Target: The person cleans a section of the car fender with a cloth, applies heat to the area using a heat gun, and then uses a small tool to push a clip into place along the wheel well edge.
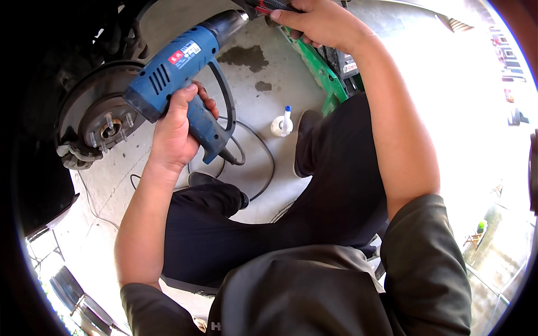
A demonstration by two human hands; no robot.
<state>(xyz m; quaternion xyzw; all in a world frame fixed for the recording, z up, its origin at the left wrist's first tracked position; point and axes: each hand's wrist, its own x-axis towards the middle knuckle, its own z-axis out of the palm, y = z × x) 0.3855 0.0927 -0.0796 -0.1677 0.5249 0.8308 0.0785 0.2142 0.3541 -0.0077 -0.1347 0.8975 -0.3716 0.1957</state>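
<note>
A dark grey-green shirt (302, 297) with short, loose sleeves (428, 263) and a pale printed mark (215, 326) fills the lower centre; plain black trousers (336, 179) and dark shoes (203, 179) show mid-frame.

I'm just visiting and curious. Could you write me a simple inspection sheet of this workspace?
Surface: grey concrete floor with dark stains.
Job's things: blue heat gun, nozzle pointing toward a red-and-black tool, which the top edge cuts off.
Clutter: small white bottle with a blue tip, on the floor near a shoe.
Hands: left hand grips the heat gun's handle; right hand holds the red-and-black tool.
Cables: dark cable loops on the floor below the heat gun.
Surroundings: brake disc with wheel studs at left; green metal part beyond the person's knee; glare hides much at right.
</note>
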